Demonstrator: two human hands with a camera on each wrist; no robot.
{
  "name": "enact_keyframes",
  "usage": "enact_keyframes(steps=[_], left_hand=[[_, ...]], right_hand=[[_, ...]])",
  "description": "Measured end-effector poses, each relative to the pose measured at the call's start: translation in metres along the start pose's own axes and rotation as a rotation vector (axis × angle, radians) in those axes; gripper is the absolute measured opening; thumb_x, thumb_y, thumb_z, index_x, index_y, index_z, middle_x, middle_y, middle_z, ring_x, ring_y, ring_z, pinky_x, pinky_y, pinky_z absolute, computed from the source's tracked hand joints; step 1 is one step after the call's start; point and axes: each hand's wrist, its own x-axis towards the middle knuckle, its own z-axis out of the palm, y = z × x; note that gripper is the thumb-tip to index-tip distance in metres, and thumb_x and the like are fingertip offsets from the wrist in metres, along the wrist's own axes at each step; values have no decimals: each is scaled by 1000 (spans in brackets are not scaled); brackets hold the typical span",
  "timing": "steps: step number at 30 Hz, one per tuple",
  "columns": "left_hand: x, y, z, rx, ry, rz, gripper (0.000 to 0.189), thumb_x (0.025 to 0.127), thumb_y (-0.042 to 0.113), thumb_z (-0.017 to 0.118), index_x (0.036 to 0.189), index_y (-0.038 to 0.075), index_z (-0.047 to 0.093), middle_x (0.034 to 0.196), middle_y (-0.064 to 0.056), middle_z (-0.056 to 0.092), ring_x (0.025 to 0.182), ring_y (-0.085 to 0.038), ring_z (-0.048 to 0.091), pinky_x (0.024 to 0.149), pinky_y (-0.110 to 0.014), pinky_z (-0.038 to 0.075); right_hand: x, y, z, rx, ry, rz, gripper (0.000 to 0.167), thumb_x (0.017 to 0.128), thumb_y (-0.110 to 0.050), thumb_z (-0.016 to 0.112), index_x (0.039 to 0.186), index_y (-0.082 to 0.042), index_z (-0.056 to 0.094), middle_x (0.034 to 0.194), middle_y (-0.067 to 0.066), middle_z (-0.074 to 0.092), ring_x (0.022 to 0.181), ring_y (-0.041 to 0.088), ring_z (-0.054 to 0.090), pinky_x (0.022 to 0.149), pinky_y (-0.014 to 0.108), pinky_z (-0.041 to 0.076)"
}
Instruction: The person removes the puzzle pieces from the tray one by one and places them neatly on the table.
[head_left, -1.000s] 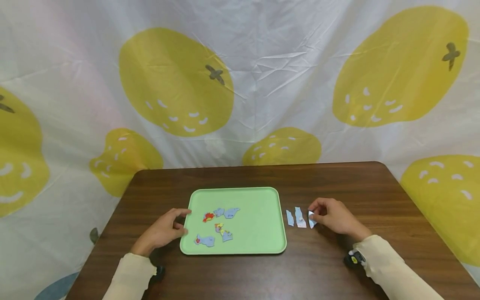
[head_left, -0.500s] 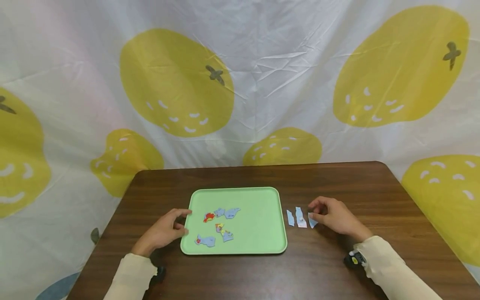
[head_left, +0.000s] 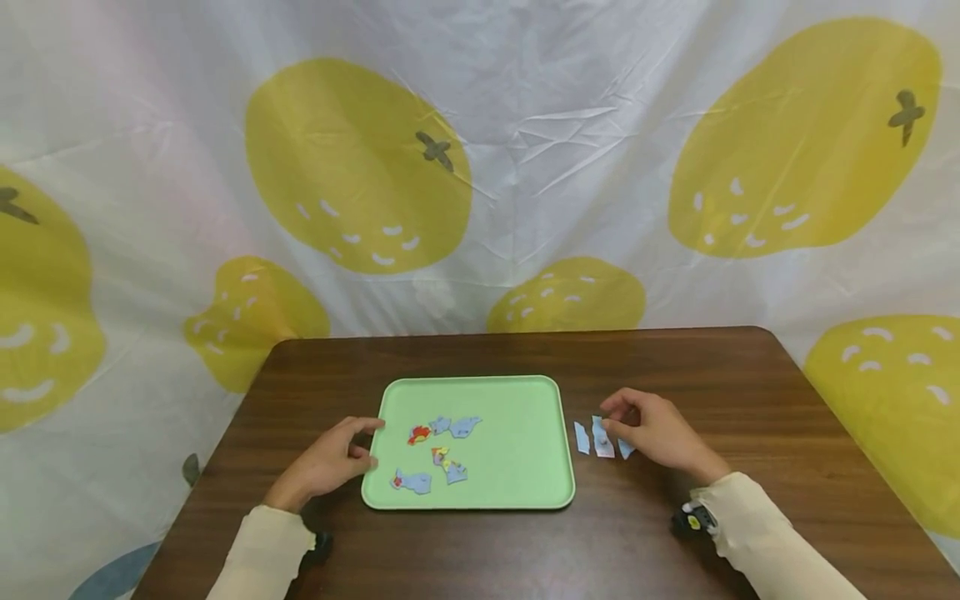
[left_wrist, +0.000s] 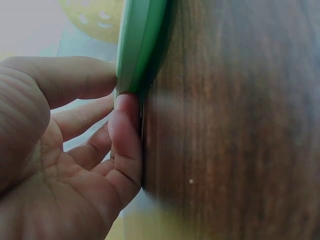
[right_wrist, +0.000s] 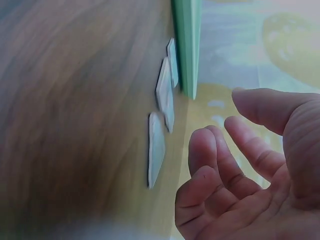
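My left hand (head_left: 324, 458) is at the left end of a light green tray (head_left: 517, 467), its thumb and fingertips touching the rim. In the left wrist view the fingers are loosely bent against the tray's edge. To the right of the tray, three flat, irregular light-blue pieces lie in a row: a narrow one (head_left: 581, 437), a longer middle one (head_left: 602, 443) and a right one (head_left: 625, 449), partly behind the thumb. Over the last two hovers my right hand (head_left: 660, 429), thumb and fingers apart with nothing between them; the right wrist view shows all three pieces (right_wrist: 156, 150) beyond the fingertips.
Several printed pieces lie on the tray: a red-marked one (head_left: 420, 434), blue ones (head_left: 465, 427), a yellow-patterned one (head_left: 450, 467) and a blue one with a red spot (head_left: 414, 482). A patterned curtain (head_left: 495, 167) hangs behind the brown wooden table (head_left: 517, 558).
My right hand has let go of the rightmost light-blue piece, which now lies flat, and has moved slightly left and up over the middle piece. The left hand stays at the tray's rim.
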Motion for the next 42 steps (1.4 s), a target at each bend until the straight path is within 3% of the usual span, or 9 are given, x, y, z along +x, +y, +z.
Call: enact_keyframes(steps=[28, 37, 42], left_hand=[[0, -1, 1, 9, 19, 0, 56, 97, 8, 75, 150, 9, 56, 148, -19, 54, 112, -25, 68, 83, -34, 55], [1, -3, 0, -3, 17, 0, 57, 97, 7, 74, 151, 8, 55, 151, -21, 52, 112, -27, 68, 83, -33, 55], [0, -2, 0, -13, 10, 4, 57, 98, 7, 74, 151, 7, 55, 151, -22, 51, 113, -28, 68, 83, -34, 56]], right_hand=[[26, -47, 41, 123, 22, -65, 22, 98, -20, 77, 116, -9, 74, 89, -2, 71, 76, 9, 63, 66, 26, 50], [44, -67, 50, 140, -8, -91, 18, 100, -22, 76, 117, -16, 73, 95, -1, 71, 76, 13, 65, 68, 27, 52], [54, -78, 58, 141, -17, -105, 18, 99, -19, 76, 117, -15, 73, 97, 1, 72, 80, 16, 68, 67, 27, 53]])
